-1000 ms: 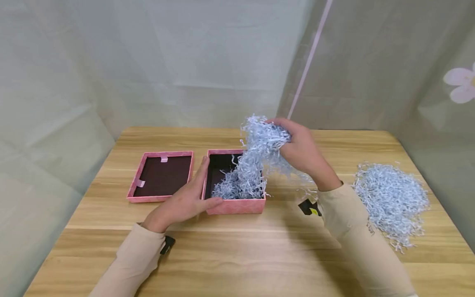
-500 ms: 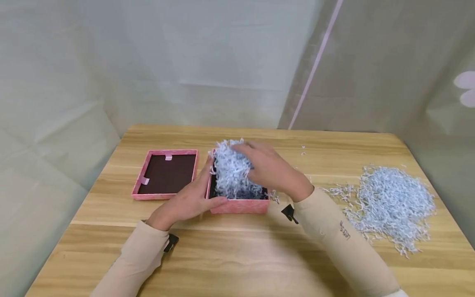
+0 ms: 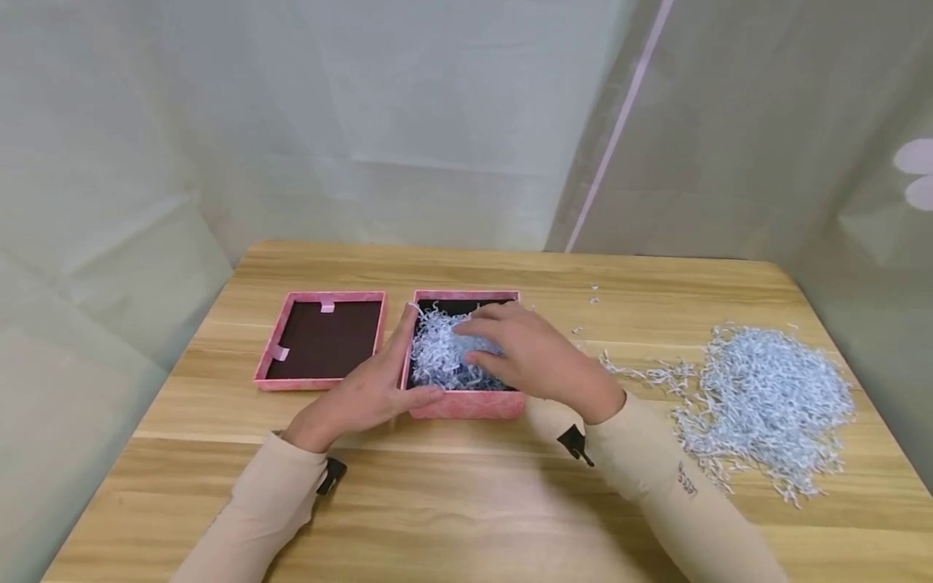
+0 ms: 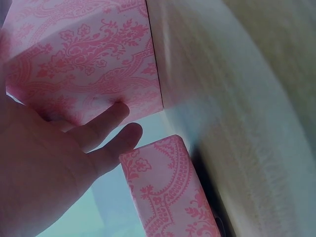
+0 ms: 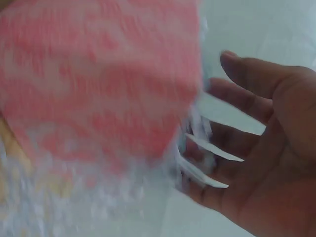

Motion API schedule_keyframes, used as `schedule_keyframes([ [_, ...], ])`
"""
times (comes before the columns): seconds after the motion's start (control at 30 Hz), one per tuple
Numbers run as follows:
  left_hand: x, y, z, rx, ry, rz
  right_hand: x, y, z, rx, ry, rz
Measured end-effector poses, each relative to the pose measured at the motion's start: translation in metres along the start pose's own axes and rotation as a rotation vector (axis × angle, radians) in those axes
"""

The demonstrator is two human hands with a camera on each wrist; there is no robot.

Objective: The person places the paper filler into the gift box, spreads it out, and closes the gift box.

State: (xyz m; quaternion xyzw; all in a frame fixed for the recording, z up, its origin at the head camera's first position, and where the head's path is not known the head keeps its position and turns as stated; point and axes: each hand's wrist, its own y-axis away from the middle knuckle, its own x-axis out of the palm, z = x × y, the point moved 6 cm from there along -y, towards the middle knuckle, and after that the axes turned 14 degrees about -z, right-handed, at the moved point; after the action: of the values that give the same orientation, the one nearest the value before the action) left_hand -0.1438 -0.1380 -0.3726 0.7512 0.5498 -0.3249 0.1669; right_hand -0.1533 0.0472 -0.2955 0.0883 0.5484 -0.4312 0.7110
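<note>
A pink patterned box (image 3: pixel 466 405) stands open-topped on the table, with light blue shredded paper (image 3: pixel 437 348) lying inside it. My left hand (image 3: pixel 368 397) rests against the box's left side with fairly straight fingers, its thumb along the front edge. In the left wrist view, fingertips touch the printed side wall (image 4: pixel 94 69). My right hand (image 3: pixel 535 356) is over the box's right part, fingers spread loosely above and touching the paper. The right wrist view is blurred, but the hand (image 5: pixel 256 143) looks unclosed, with a few strands by its fingers.
Left of the box lies its pink lid (image 3: pixel 321 340), dark inside facing up, with two small ribbon tabs. A larger pile of blue shredded paper (image 3: pixel 776 405) sits at the table's right. Loose strands (image 3: pixel 656 374) trail from it. Pale cloth (image 3: pixel 408 129) hangs behind the table (image 3: pixel 452 518).
My right hand has brought a clump of shredded paper down into the box and loosened its fingers from it. The left hand has stayed at the box's side.
</note>
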Motion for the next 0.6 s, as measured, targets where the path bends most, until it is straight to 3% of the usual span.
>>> schedule_keyframes([
  [0.13,-0.003,0.001,0.002,-0.005,-0.02,-0.008,0.025,-0.013,0.013,-0.12,-0.041,0.065],
  [0.23,-0.004,0.001,0.002,0.014,-0.043,-0.017,0.045,-0.022,0.012,-0.119,-0.072,0.18],
  [0.3,-0.003,0.001,0.001,0.029,-0.051,-0.019,0.056,-0.026,0.006,-0.057,-0.063,0.249],
  [0.47,0.0,0.001,-0.001,0.033,-0.043,-0.009,0.069,-0.026,-0.016,0.135,0.093,0.322],
  [0.6,-0.002,0.001,-0.001,0.024,-0.058,-0.015,0.068,-0.026,-0.014,0.125,0.114,0.311],
])
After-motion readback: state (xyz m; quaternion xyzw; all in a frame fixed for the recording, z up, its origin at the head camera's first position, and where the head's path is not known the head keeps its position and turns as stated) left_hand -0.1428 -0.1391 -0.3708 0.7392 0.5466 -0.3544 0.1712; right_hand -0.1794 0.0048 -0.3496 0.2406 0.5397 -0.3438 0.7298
